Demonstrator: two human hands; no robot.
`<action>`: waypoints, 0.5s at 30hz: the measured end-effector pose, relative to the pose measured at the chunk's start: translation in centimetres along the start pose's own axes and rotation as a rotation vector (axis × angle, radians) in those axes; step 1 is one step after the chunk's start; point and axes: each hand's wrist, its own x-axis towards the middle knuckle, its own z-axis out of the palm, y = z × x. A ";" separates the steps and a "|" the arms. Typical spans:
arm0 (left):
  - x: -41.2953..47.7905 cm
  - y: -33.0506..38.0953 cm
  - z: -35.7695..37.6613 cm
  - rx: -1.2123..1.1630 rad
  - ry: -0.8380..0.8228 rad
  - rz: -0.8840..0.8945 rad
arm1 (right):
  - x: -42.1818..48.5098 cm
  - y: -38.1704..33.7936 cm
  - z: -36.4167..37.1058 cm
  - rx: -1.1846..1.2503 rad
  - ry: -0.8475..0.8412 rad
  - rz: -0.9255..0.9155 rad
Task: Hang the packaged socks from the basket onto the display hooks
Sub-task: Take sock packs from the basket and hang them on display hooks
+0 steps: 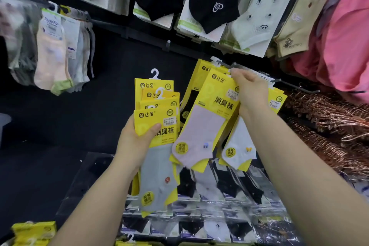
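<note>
The left hand (137, 138) curls round a fanned stack of yellow-carded sock packs (157, 106), thumb pressed across the front. The right hand (251, 90) pinches the top of a yellow-carded pink sock pack (201, 126) at a thin metal display hook (299, 88) on the black display wall (111, 66).

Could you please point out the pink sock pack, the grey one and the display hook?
Yellow-carded pink sock pack (199, 132), head view: pink fabric.
Yellow-carded grey sock pack (157, 175), head view: grey fabric.
Thin metal display hook (299, 86), head view: bare rod.
</note>
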 end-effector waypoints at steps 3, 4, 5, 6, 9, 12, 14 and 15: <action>0.1 -0.2 -0.7 0.057 0.003 -0.006 | 2.0 -0.8 0.6 -0.039 0.058 0.003; 0.2 -0.3 -0.8 0.063 -0.001 -0.012 | 2.5 -0.8 0.9 -0.044 0.059 0.006; 0.2 -0.4 -0.8 0.065 -0.007 -0.016 | 3.0 -0.9 1.2 -0.043 0.050 0.012; 0.2 -0.5 -0.7 0.065 -0.014 -0.020 | 3.5 -0.8 1.6 -0.039 0.032 0.021; 0.1 -0.8 -0.3 0.072 -0.031 -0.036 | 4.7 -0.2 2.5 -0.043 -0.011 0.060; 0.1 -1.1 0.1 0.055 -0.044 -0.063 | 5.6 0.3 3.2 -0.034 -0.007 0.104; 0.1 -1.3 0.2 0.018 -0.043 -0.091 | 5.9 0.4 3.6 -0.037 0.009 0.120; 0.1 -1.2 0.1 -0.005 -0.042 -0.104 | 6.1 0.5 3.8 -0.025 0.029 0.121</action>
